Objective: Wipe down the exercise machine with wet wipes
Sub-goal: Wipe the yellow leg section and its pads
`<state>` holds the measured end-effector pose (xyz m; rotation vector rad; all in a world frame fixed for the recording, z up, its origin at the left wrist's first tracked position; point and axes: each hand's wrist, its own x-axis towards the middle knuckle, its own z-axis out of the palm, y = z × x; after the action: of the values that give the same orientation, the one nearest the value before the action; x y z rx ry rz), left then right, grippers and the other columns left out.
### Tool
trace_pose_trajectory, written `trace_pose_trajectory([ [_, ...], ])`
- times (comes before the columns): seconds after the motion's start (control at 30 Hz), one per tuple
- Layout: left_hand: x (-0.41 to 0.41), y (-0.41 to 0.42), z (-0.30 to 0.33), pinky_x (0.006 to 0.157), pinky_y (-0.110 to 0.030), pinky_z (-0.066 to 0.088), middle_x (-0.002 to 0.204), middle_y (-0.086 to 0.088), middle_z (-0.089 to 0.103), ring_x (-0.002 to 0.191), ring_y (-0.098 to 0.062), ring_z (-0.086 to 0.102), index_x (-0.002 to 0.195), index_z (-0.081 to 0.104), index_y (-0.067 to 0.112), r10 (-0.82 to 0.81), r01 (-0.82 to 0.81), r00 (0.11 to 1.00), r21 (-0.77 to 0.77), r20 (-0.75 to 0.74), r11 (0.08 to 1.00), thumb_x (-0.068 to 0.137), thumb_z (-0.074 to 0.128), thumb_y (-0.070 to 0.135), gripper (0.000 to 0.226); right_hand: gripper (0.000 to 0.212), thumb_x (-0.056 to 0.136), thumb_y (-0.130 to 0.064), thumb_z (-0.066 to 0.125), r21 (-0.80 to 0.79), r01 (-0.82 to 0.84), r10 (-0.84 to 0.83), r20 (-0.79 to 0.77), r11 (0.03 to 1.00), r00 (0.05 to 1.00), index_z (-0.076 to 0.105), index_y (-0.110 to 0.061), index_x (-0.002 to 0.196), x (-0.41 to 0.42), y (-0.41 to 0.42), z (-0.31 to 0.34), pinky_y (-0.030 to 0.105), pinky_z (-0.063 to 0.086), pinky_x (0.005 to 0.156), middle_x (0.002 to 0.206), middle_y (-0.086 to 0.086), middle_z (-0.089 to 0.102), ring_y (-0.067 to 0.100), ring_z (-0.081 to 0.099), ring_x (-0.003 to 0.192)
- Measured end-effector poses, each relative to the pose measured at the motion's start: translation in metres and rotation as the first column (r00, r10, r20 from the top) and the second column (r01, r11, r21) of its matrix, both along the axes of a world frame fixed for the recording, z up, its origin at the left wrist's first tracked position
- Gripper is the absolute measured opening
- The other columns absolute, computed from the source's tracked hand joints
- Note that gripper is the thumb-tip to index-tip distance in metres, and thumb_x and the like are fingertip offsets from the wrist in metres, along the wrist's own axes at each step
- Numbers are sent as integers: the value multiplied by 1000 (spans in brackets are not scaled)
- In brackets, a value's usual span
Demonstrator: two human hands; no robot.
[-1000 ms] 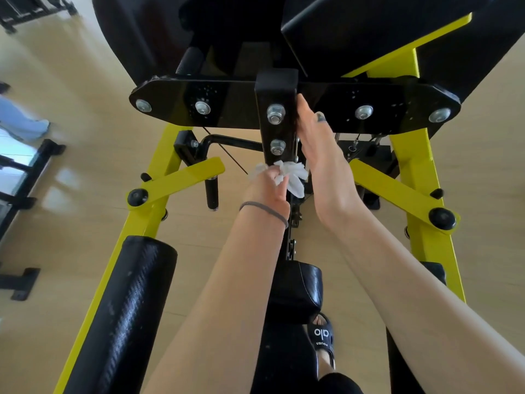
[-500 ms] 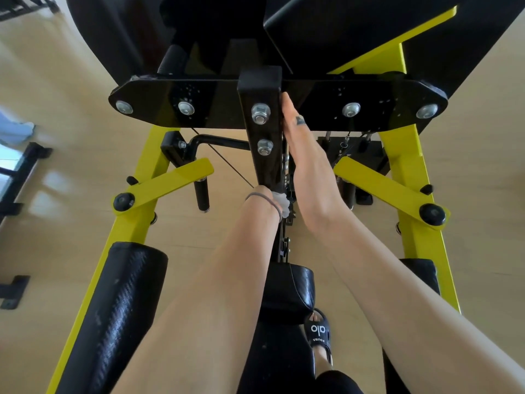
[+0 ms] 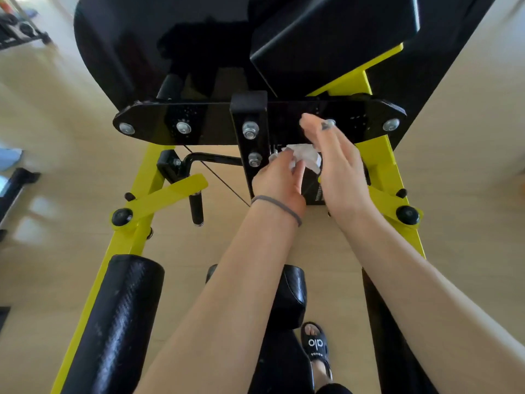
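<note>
The exercise machine has a yellow frame (image 3: 133, 237), a black cross plate (image 3: 210, 126) with silver bolts, and a black vertical post (image 3: 251, 149) at its middle. My left hand (image 3: 277, 180), with a grey band on the wrist, grips a crumpled white wet wipe (image 3: 302, 157) just right of the post. My right hand (image 3: 335, 166) is beside it with fingers extended and apart, in front of the plate's right half, touching the wipe's right side.
A black padded roller (image 3: 113, 322) lies at the lower left, a smaller black pad (image 3: 289, 297) at centre. My sandalled foot (image 3: 316, 348) is on the wooden floor (image 3: 56, 180). Other equipment (image 3: 17, 29) stands at the far left.
My left hand has come up from low behind the post with the wipe showing again. My right hand has left the post's edge and shifted right.
</note>
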<state>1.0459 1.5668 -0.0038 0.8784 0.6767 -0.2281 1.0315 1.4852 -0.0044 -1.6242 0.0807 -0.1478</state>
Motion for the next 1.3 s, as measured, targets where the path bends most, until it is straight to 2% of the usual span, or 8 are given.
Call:
trace_pose_trajectory([
  [0.17, 12, -27, 3, 80, -24, 58, 111, -9, 70, 94, -17, 71, 101, 65, 14, 152, -193, 967, 194, 206, 962, 88, 68, 10, 13, 42, 105, -28, 35, -288, 409, -332, 281, 866, 901, 58, -21, 139, 11, -60, 10, 18, 37, 105, 135, -11, 56, -1, 48, 125],
  [0.27, 14, -44, 6, 73, -15, 52, 103, -2, 69, 90, -9, 66, 103, 66, 19, 144, -330, 900, 428, 411, 841, 88, 70, 21, 16, 48, 108, -34, 24, -447, 326, -275, 177, 833, 945, 46, -25, 151, 36, -78, 10, 19, 23, 114, 153, -9, 45, 6, 33, 142],
  [0.37, 23, -59, 2, 69, -15, 49, 93, -3, 64, 80, -11, 61, 95, 61, 14, 173, -472, 817, 465, 550, 748, 89, 71, 18, 13, 47, 110, -33, 23, -467, 242, -216, 111, 850, 970, 58, -19, 138, 46, -81, 5, 23, 25, 109, 140, -7, 54, 4, 36, 130],
  [0.5, 35, -76, -10, 61, -16, 40, 76, 2, 50, 65, -8, 44, 81, 51, 15, 204, -519, 816, 529, 541, 671, 91, 70, 18, 22, 46, 110, -31, 23, -428, 251, -210, 141, 868, 967, 62, -16, 129, 46, -86, -2, 23, 28, 104, 117, -15, 51, -3, 33, 112],
  [0.73, 37, -70, -31, 60, -19, 38, 71, 2, 42, 62, -9, 36, 79, 49, 11, 156, -505, 824, 581, 545, 638, 91, 69, 15, 24, 49, 108, -35, 24, -521, 252, -170, 200, 816, 965, 46, -23, 151, 47, -91, -14, 31, 29, 115, 139, -7, 53, 9, 33, 135],
  [1.0, 39, -71, -47, 58, -21, 46, 80, -5, 68, 62, -8, 62, 71, 48, 13, 272, -286, 958, 405, 93, 868, 85, 72, 14, 28, 49, 110, -34, 22, -512, 228, -135, 213, 828, 968, 43, -24, 153, 46, -97, -17, 32, 31, 115, 139, -8, 53, 8, 34, 134],
  [1.2, 30, -82, -24, 61, -19, 44, 76, -3, 52, 65, -11, 50, 74, 50, 14, 195, -357, 918, 505, 346, 786, 85, 73, 16, 26, 49, 111, -34, 21, -445, 187, -114, 186, 876, 976, 45, -24, 152, 48, -102, -15, 21, 29, 110, 130, -14, 53, -2, 34, 125],
  [1.3, 26, -79, -27, 63, -20, 41, 76, 0, 50, 66, -11, 44, 78, 54, 12, 72, -428, 864, 650, 499, 628, 89, 70, 18, 20, 53, 111, -41, 17, -336, 125, -88, 122, 934, 989, 50, -27, 149, 47, -107, -13, 8, 26, 100, 114, -25, 52, -15, 32, 116],
])
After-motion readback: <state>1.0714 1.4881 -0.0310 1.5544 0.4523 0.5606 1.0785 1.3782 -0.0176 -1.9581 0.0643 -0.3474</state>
